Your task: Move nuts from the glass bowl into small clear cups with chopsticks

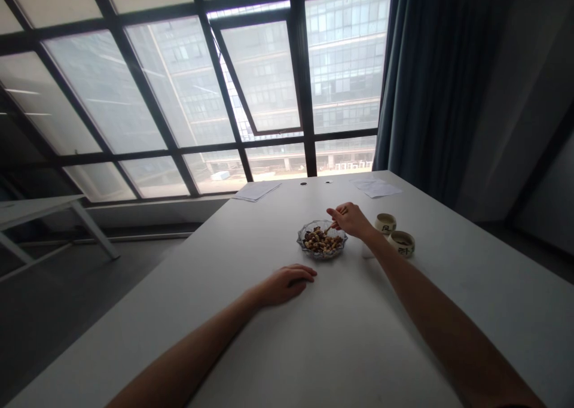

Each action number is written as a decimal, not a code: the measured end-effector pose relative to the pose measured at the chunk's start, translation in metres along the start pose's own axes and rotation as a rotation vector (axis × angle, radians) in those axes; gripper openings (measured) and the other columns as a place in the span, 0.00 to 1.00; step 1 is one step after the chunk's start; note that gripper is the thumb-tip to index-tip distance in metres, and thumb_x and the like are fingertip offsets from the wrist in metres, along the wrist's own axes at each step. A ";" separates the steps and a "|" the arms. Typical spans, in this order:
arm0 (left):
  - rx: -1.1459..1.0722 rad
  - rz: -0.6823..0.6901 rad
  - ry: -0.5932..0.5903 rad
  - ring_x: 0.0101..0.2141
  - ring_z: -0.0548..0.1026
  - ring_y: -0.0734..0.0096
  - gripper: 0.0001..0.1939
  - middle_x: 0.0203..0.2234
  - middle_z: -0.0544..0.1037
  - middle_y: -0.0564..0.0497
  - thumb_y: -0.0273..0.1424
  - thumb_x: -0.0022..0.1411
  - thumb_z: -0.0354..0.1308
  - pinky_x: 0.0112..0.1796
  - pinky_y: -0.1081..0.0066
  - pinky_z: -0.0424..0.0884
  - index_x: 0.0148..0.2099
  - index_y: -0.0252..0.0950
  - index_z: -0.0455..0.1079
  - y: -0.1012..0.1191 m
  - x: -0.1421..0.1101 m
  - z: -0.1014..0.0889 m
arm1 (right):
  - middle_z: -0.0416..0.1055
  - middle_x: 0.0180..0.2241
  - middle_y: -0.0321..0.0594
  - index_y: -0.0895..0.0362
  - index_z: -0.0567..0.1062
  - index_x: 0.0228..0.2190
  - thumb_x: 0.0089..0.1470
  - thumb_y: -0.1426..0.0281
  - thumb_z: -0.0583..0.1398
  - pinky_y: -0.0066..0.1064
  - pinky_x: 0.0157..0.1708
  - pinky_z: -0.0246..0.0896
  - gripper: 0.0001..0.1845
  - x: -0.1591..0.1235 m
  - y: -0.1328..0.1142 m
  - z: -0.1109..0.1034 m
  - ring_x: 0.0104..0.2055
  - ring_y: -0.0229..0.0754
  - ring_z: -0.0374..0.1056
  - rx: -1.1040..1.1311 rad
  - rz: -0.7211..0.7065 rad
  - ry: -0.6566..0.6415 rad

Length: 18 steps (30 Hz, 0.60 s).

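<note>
Big windows [188,82] light a white table [323,348]. I see a glass bowl [321,255] of nuts [316,241] on it. The right hand [352,221] pinches a thin stick [329,228] pointing down into the nuts. The left hand [287,284] lies loose near the bowl, fingers a bit bent. Two pots [402,244] stand by the right arm [421,294].

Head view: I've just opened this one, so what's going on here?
A person's right hand holds a slim utensil, its lower end among the nut-like pieces in a clear glass bowl. The left hand is on the near side of the bowl, apart from it, and seems to rest on the white table. Two pale marked cups stand to the right, beyond the right forearm.
</note>
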State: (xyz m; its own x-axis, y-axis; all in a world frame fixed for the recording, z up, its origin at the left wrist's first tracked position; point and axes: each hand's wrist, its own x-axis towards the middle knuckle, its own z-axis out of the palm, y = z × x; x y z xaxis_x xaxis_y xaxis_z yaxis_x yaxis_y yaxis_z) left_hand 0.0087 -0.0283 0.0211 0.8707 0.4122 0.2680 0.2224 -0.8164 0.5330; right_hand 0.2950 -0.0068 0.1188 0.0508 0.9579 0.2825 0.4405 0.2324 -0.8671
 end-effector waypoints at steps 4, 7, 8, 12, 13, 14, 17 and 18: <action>-0.003 -0.002 0.006 0.57 0.76 0.61 0.14 0.57 0.78 0.44 0.32 0.73 0.55 0.60 0.64 0.70 0.56 0.39 0.76 -0.001 0.001 0.001 | 0.79 0.23 0.48 0.58 0.75 0.22 0.66 0.62 0.61 0.30 0.27 0.73 0.21 0.002 0.006 0.001 0.27 0.47 0.80 -0.040 0.002 0.009; -0.005 -0.007 0.004 0.57 0.76 0.61 0.14 0.57 0.78 0.44 0.32 0.73 0.55 0.60 0.64 0.70 0.56 0.40 0.76 -0.001 0.001 0.002 | 0.79 0.22 0.48 0.58 0.75 0.21 0.67 0.62 0.60 0.31 0.27 0.74 0.23 0.003 0.004 -0.006 0.26 0.47 0.79 -0.099 -0.032 0.028; -0.006 -0.007 0.004 0.57 0.76 0.61 0.14 0.57 0.78 0.44 0.32 0.73 0.55 0.60 0.64 0.71 0.56 0.40 0.76 -0.002 0.000 0.002 | 0.79 0.22 0.49 0.58 0.76 0.21 0.67 0.62 0.60 0.31 0.27 0.74 0.23 0.003 0.001 -0.010 0.26 0.47 0.79 -0.119 -0.046 0.037; -0.013 -0.009 0.005 0.57 0.76 0.61 0.14 0.57 0.78 0.44 0.33 0.73 0.55 0.60 0.63 0.71 0.57 0.40 0.76 -0.007 -0.003 0.003 | 0.79 0.24 0.49 0.59 0.76 0.22 0.66 0.62 0.61 0.31 0.25 0.74 0.22 -0.004 -0.016 -0.036 0.25 0.47 0.78 -0.111 -0.036 0.100; -0.016 -0.008 0.006 0.57 0.76 0.60 0.14 0.57 0.78 0.44 0.33 0.73 0.55 0.60 0.63 0.71 0.57 0.40 0.76 -0.008 -0.004 0.003 | 0.79 0.24 0.49 0.59 0.76 0.22 0.66 0.62 0.62 0.31 0.25 0.74 0.21 -0.007 -0.020 -0.044 0.25 0.47 0.78 -0.088 -0.011 0.117; -0.019 -0.007 0.007 0.56 0.76 0.60 0.14 0.57 0.78 0.44 0.33 0.73 0.55 0.60 0.63 0.71 0.56 0.40 0.76 -0.010 -0.005 0.003 | 0.79 0.24 0.50 0.59 0.76 0.22 0.65 0.63 0.62 0.31 0.25 0.75 0.21 -0.010 -0.024 -0.052 0.25 0.47 0.79 -0.088 0.008 0.130; -0.022 -0.007 0.006 0.56 0.76 0.60 0.14 0.57 0.78 0.43 0.34 0.73 0.55 0.59 0.63 0.71 0.56 0.39 0.76 -0.015 -0.008 0.002 | 0.79 0.24 0.50 0.58 0.75 0.21 0.62 0.59 0.65 0.33 0.23 0.76 0.22 -0.017 -0.028 -0.075 0.24 0.48 0.78 -0.120 0.060 0.179; -0.021 -0.007 0.004 0.56 0.76 0.60 0.14 0.57 0.78 0.43 0.34 0.73 0.55 0.59 0.63 0.71 0.56 0.39 0.76 -0.016 -0.009 0.001 | 0.79 0.24 0.50 0.58 0.75 0.21 0.61 0.57 0.66 0.34 0.23 0.76 0.22 -0.018 -0.027 -0.080 0.23 0.49 0.78 -0.119 0.077 0.184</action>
State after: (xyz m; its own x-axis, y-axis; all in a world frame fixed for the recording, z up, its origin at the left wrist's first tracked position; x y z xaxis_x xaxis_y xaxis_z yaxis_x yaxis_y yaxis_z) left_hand -0.0019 -0.0190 0.0096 0.8672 0.4200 0.2674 0.2197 -0.8048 0.5514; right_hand 0.3540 -0.0441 0.1701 0.2464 0.9227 0.2966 0.5311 0.1275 -0.8376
